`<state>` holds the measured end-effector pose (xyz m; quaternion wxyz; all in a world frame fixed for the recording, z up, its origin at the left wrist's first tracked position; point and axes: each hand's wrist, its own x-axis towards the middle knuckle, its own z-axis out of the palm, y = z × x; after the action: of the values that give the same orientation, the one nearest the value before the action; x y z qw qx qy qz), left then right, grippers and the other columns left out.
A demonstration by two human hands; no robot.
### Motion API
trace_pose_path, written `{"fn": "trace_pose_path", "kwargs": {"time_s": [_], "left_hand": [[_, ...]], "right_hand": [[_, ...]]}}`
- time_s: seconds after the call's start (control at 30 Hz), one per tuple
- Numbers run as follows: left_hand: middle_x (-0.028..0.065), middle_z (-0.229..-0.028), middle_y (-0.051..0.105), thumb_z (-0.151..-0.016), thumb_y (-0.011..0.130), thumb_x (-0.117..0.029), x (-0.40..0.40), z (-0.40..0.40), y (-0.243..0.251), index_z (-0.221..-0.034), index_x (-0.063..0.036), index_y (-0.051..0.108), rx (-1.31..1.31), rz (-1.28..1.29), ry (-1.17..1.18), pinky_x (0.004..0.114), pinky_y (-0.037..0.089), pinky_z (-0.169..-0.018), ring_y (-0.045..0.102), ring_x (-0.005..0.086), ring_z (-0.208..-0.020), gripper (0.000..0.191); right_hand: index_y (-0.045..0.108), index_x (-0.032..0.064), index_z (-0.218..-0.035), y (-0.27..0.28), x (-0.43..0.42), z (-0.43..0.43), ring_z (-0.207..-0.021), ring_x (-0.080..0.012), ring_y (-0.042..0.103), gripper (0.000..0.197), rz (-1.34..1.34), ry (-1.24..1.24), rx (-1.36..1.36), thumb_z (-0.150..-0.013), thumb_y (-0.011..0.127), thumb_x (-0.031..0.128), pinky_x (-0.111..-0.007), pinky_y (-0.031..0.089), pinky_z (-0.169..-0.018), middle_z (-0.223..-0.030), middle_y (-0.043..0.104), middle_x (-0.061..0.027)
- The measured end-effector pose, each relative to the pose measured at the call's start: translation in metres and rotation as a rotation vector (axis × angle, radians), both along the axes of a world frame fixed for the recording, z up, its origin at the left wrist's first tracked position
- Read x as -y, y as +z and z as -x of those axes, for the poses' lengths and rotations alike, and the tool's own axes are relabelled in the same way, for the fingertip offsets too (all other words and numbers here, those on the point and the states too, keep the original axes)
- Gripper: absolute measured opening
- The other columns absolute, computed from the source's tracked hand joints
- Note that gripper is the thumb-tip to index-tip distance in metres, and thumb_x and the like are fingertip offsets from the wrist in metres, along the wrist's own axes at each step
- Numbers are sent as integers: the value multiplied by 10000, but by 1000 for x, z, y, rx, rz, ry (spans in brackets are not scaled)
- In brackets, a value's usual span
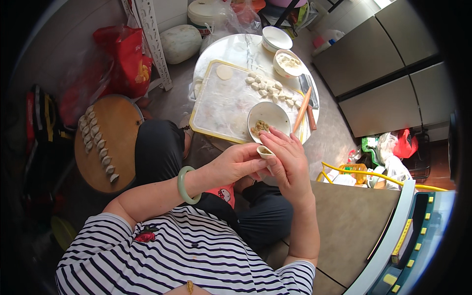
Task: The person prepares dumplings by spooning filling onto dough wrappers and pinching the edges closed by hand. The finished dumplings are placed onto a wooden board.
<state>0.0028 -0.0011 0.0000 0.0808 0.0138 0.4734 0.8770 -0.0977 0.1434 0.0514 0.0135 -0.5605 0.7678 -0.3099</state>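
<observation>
Between my two hands is a dumpling wrapper (265,151), folded over with some filling visible in its opening. My left hand (241,162), with a jade-green bangle above the wrist, grips its left side. The fingers and thumb of my right hand (289,162) press against its right side. Just beyond my fingers sits a white bowl (273,114) with chopped filling (260,127) low inside it. The bowl rests on a floured cutting board (221,99) with a yellow rim. A flat round wrapper (224,72) and several dough pieces (263,85) lie on the board.
A wooden rolling pin (303,108) and a cleaver (309,99) lie at the right of the round table (236,44). Behind them stand a bowl of flour (288,63) and a white bowl (277,38). On my left, a round wooden board (120,129) carries rows of dumplings (97,138).
</observation>
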Motion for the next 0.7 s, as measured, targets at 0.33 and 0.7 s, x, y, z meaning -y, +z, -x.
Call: {"fn": "trace_pose_path", "kwargs": {"time_s": [0.33, 0.7], "left_hand": [[21, -992, 593, -970, 494, -224, -3, 0, -11, -1157, -30, 526, 1, 83, 68, 224, 499, -736, 572, 77, -872, 272], [15, -971, 616, -959, 517, -222, 5, -3, -15, -1126, -35, 572, 45, 35, 14, 216, 499, -706, 574, 69, -856, 257]], "right_hand": [[568, 51, -1218, -3, 6, -2, -1269, -297, 438, 364, 42, 12, 172, -902, 548, 231, -465, 319, -1030, -1287, 541, -123], [619, 54, -1127, -14, 11, 2, -1198, -275, 515, 296, 12, 36, 38, -889, 573, 224, -447, 364, -997, -1183, 610, -103]]}}
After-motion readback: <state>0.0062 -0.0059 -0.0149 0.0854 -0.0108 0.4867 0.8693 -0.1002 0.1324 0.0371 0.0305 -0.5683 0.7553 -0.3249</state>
